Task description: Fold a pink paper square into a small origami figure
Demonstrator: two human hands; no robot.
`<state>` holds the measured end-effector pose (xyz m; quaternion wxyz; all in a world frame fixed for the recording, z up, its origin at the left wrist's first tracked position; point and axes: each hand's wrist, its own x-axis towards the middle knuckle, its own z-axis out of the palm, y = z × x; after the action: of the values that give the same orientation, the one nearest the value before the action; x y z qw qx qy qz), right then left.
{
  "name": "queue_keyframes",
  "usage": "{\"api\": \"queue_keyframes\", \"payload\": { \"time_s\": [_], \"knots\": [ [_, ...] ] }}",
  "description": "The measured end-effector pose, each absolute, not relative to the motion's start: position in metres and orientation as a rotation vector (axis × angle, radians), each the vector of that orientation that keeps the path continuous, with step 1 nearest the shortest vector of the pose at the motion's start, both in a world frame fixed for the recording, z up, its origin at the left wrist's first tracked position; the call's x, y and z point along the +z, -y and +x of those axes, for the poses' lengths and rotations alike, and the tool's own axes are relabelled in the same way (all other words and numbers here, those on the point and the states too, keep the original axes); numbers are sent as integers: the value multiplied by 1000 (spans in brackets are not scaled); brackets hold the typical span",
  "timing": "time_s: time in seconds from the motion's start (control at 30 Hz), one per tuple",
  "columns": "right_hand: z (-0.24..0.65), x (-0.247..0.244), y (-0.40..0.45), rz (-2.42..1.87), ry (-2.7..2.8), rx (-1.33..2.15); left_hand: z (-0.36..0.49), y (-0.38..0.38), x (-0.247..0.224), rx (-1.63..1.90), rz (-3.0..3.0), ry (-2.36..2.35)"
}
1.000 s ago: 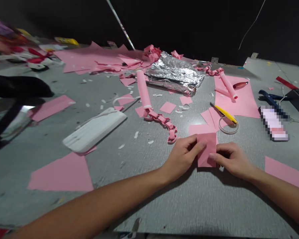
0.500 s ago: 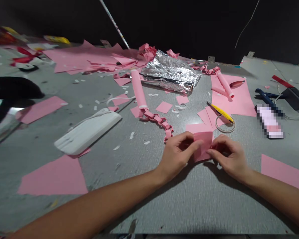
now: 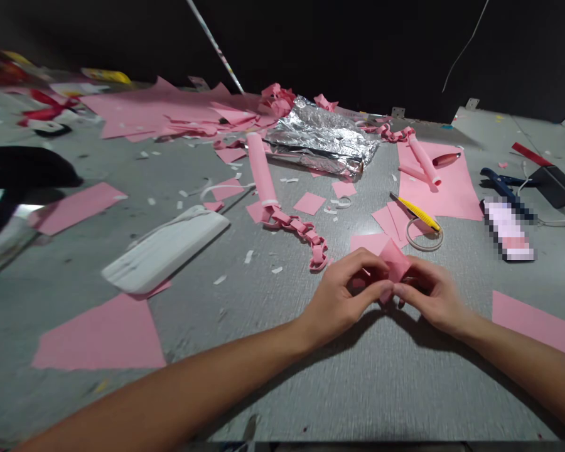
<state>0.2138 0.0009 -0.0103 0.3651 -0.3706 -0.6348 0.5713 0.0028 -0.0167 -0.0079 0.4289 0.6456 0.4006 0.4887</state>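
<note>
Small pink sheet (image 3: 395, 260) between the two hands, near side of the grey table (image 3: 311, 395), right of centre. From my remote post I see the left hand (image 3: 334, 295) pinching it from the left, thumb against curled fingers, and the right hand (image 3: 435, 298) pinching it from the right in the same manner. Both grips are nearly closed, with only the paper between the pads; the thumb tips almost meet at its near edge. The visible panel rises from that meeting point toward the far side, slanting between the forefingers. The sheet is bent and partly covered, so I cannot tell its long axis; neither hand is clearly the nearer to it. Just beyond lies a flat pink piece (image 3: 363, 242), and farther to the right a yellow-handled tool (image 3: 418, 213) crosses a pale loop (image 3: 410, 240). Left of and beyond the left hand, I note a pink paper chain (image 3: 301, 228), its near end close to the knuckles, and a pink roll (image 3: 261, 169) at its far end.
</note>
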Motion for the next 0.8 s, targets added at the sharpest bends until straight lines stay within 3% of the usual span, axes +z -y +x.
{"api": "queue_keyframes", "payload": {
  "time_s": [0.37, 0.8],
  "knots": [
    [214, -13, -5, -1017, 1517, 1442, 5, 15, -24, 1238, 1886, -1049],
    [212, -10, -5, -991, 1492, 1511, 3, 17, -22, 1032, 1594, -938]
  ]
}}
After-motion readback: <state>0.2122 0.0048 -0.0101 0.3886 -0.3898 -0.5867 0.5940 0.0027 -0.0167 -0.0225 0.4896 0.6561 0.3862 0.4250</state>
